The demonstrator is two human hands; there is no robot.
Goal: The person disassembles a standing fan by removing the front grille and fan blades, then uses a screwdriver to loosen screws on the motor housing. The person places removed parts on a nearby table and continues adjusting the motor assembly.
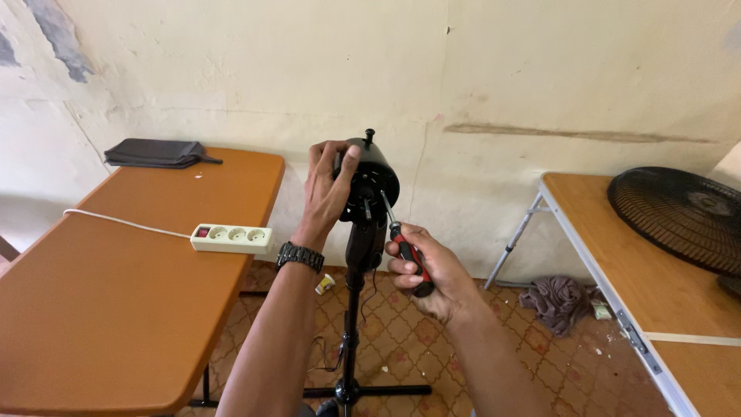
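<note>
The room has a worn cream wall (540, 69) with marks on it and a floor of patterned brown tiles (409, 340). On the left is an orange tabletop (100, 309). A flat dark grey pouch (158, 152) lies at its far end, and a white power strip with three sockets (231, 238) lies near its right edge.

In the middle, a black fan motor on a thin black stand (369, 181) rises from the floor. The left hand (328, 189), with a black watch (299, 255) on its wrist, reaches up, and its fingers wrap the left side of the motor. The right hand (428, 274) is just below. Its fingers are curled tight around a small screwdriver with a red and black handle (405, 251), and the tip touches the motor.

A grey rag (559, 301) lies on the floor. On the right, a round black fan grille (679, 216) rests on a wooden folding tabletop (641, 286).
</note>
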